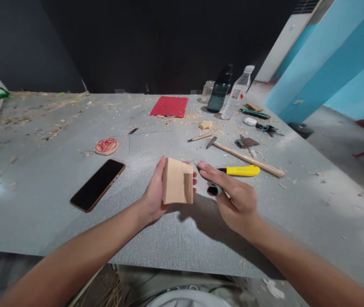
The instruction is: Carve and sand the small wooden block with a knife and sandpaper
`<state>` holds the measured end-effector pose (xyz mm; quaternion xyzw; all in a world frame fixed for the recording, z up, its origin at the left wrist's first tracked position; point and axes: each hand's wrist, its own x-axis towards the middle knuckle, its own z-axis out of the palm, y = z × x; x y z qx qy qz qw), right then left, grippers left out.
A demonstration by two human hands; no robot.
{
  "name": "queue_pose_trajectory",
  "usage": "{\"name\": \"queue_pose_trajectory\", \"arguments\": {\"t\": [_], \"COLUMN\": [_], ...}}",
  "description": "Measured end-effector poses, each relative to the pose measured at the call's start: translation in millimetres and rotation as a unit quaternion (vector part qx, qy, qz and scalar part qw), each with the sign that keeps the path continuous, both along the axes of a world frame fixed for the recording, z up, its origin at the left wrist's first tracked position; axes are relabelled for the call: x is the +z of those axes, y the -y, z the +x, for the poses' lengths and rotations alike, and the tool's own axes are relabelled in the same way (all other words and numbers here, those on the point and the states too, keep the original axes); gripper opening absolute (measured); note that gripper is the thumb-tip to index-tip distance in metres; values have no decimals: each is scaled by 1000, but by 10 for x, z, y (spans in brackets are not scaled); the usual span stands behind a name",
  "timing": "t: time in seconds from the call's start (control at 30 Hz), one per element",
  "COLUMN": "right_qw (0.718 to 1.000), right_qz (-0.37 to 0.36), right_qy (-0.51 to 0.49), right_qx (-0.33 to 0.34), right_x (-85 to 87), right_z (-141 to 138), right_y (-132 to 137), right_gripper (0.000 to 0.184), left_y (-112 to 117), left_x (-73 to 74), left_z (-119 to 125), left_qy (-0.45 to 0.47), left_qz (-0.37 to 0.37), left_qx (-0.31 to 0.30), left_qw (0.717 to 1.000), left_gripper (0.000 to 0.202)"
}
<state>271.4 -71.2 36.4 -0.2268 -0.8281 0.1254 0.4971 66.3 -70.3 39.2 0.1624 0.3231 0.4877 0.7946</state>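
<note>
Above the grey table, my left hand (156,187) is closed around a pale wooden block (175,183). Its fingertips show past the block's far right side. The block has a notch cut into its right part. Just right of it, my right hand (236,196) grips a knife (215,189) with a grey-green, dark-ended handle. A thin dark tip shows beyond the forefinger, apart from the block; most of the knife is hidden by the fingers. Behind that hand lies a yellow-handled tool (243,171), its working end partly covered.
A hammer (242,155) and a small wooden-handled tool (201,137) lie beyond my right hand. To the left are a phone (97,185) and a carved disc (107,146). Red paper (170,106), bottles (220,91) and a key bunch (266,127) stand or lie farther back among wood shavings.
</note>
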Motion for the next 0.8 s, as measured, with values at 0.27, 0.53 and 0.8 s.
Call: {"name": "queue_pose_trajectory", "arguments": {"t": [0.27,0.53,0.8], "right_qw": [998,978,989], "right_qz": [-33,-89,-11], "right_qy": [36,68,35], "right_qx": [36,178,144], "right_x": [-157,-130,-9], "right_z": [-69,-194,-99], "right_y": [-31,92,93], "right_gripper": [71,72,62], "left_y": [52,21,-91], "left_x": [3,-48,-56], "left_z": [25,49,-29], "left_qy": [-21,-44,-56], "left_qz": [-10,-8,11], "left_qx": [-29,41,25], "left_qw": [999,998,998], "left_gripper": [74,71,70]}}
